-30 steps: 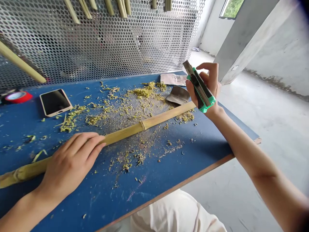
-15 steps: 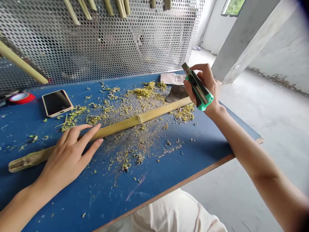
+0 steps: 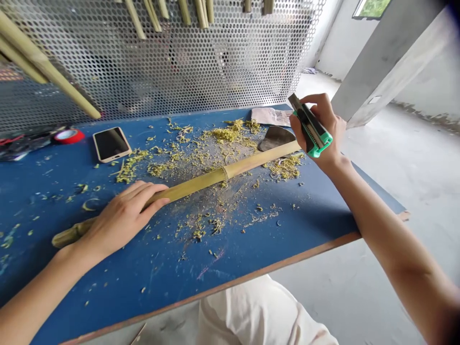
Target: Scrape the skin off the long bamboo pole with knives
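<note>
A long bamboo pole [image 3: 223,175] lies across the blue worktable [image 3: 72,297], its pale node near the middle and its rough end at the lower left. My left hand [image 3: 122,218] rests on the pole, fingers curled over it. My right hand [image 3: 323,127] is raised above the pole's far end, gripping a green utility knife [image 3: 312,127] with its blade pointing up and away. The blade is not touching the pole. Yellow-green bamboo shavings [image 3: 212,143] are scattered around the pole.
A smartphone [image 3: 111,144], red tape roll [image 3: 69,136], dark metal scraper [image 3: 276,138] and paper packet [image 3: 271,116] lie on the table. Behind it stands a perforated metal panel [image 3: 201,57] with bamboo sticks above. A concrete pillar [image 3: 388,62] stands right, above a grey floor.
My left hand has closed down over the pole after its fingers were spread and lifted. The pole's rough end has shifted. The view has turned, moving everything rightward in the picture.
</note>
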